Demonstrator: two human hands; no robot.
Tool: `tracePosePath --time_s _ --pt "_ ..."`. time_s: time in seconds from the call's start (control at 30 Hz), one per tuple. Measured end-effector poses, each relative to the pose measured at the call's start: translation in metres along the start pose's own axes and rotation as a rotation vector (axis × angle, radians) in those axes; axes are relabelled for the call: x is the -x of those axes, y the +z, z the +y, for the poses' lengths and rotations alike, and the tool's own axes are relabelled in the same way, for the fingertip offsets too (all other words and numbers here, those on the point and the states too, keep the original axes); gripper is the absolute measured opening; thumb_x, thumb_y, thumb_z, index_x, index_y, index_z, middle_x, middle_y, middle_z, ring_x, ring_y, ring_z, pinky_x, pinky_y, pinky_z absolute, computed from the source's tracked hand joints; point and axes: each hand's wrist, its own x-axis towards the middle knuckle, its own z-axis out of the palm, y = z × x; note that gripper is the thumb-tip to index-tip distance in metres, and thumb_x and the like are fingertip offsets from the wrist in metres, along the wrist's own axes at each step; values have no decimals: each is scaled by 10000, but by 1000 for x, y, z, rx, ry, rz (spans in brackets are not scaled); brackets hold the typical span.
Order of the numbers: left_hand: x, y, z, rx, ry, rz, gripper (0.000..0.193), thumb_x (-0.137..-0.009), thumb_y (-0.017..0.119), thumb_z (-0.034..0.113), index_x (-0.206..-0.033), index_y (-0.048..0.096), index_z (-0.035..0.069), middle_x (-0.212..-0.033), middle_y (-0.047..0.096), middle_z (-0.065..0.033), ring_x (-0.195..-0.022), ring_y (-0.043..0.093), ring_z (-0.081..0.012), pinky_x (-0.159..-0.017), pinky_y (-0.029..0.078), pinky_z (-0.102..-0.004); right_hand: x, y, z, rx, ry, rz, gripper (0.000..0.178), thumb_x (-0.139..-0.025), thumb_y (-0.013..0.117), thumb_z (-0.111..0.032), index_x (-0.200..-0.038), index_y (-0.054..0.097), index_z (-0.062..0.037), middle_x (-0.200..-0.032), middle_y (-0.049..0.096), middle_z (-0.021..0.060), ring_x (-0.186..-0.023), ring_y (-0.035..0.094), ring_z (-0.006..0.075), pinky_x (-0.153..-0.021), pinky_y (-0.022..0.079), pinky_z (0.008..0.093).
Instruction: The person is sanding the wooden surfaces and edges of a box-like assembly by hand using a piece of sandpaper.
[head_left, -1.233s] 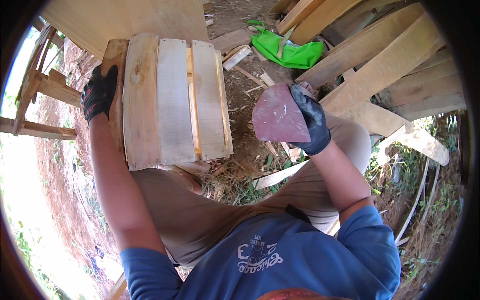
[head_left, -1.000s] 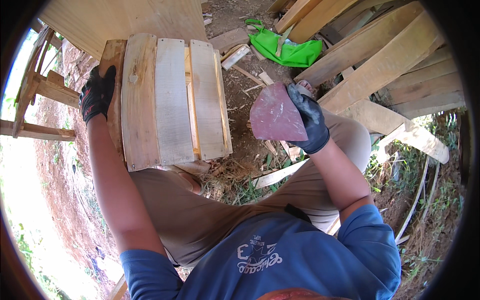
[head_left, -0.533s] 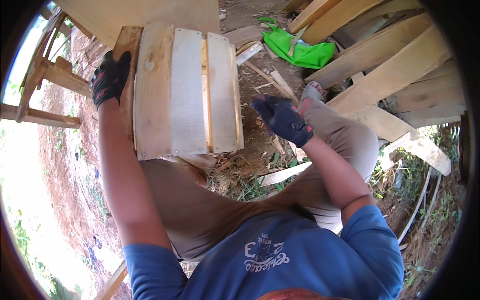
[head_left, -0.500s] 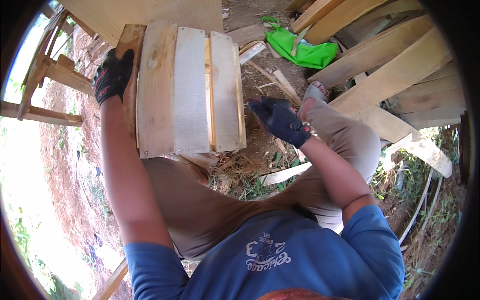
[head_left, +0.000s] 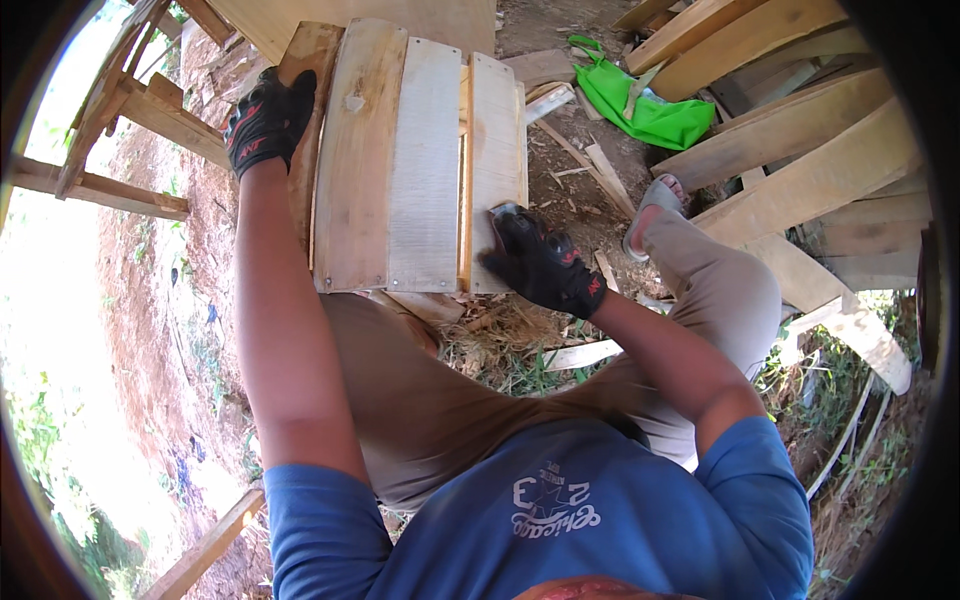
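**Braced on one side, palm down on the other**

My gloved left hand (head_left: 272,118) is clamped on the edge board (head_left: 304,165), thumb over its face and fingers round the outer side. I take it that this grip keeps the slatted box (head_left: 427,170) from sliding or tipping. The box stands in front of me, toward my left, its near end close to my left leg (head_left: 385,400), likely so that I can reach both sides while seated.

My right hand (head_left: 540,262) lies palm down at the near part of the right-hand slat (head_left: 495,130). A thin edge peeks out by the fingertips; the palm hides the rest, so I cannot tell how tightly those fingers are closed, or on what. Spread low like that, the hand probably bears down evenly.

The green bag (head_left: 645,110) and leaning planks (head_left: 780,125) sit well apart, out of my elbows' way.
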Motion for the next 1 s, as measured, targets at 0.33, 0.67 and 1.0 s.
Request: tracePosePath --time_s 0.33,0.67,1.0 --pt "0 2 -6 26 18 15 722 -1004 542 690 -1437 629 119 -1378 708 -224 -1303 659 -432 -1097 515 -569 11 8 17 113 -201 250 407 -1035 654 -232 -1356 591 11 -1178 671 251 -1102 676 430 -938 563 489" --pt "1 -2 0 23 -14 10 714 -1006 551 668 -1446 630 111 -1402 696 -227 -1337 636 -432 -1110 511 -559 -5 16 26 -77 35 -3 471 -975 781 -402 -1223 634 -30 -1073 693 188 -955 691 373 -806 566 488" --pt "5 0 -2 15 23 22 718 -1006 543 671 -1474 610 131 -1405 696 -219 -1312 654 -436 -1094 524 -557 5 8 24 -17 -99 170 552 -942 815 -349 -1313 600 -2 -1166 666 239 -1095 657 447 -955 543 528"
